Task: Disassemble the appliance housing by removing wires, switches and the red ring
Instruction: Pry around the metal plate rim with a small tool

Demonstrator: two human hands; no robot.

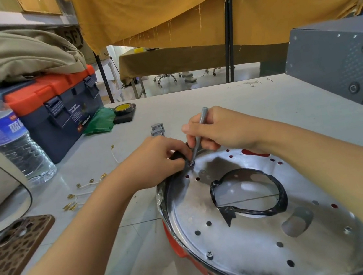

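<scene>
The round silver appliance housing (252, 233) lies on the table with a large central hole edged in black. A red ring (182, 251) shows under its left rim. My right hand (220, 128) grips a slim silver screwdriver (200, 129), its tip on a screw (191, 163) at the housing's far left rim. My left hand (155, 161) pinches a black part at the rim right beside that screw. Another screw (209, 255) sits at the near rim. Loose white wires with brass terminals (81, 190) and small grey switches (157, 129) lie on the table to the left and behind.
A water bottle (5, 135) and an orange and blue toolbox (58, 110) stand at the left. A phone in a patterned case (10, 257) lies near left. A tape roll (124, 109) sits behind; a grey box (343, 62) is at right.
</scene>
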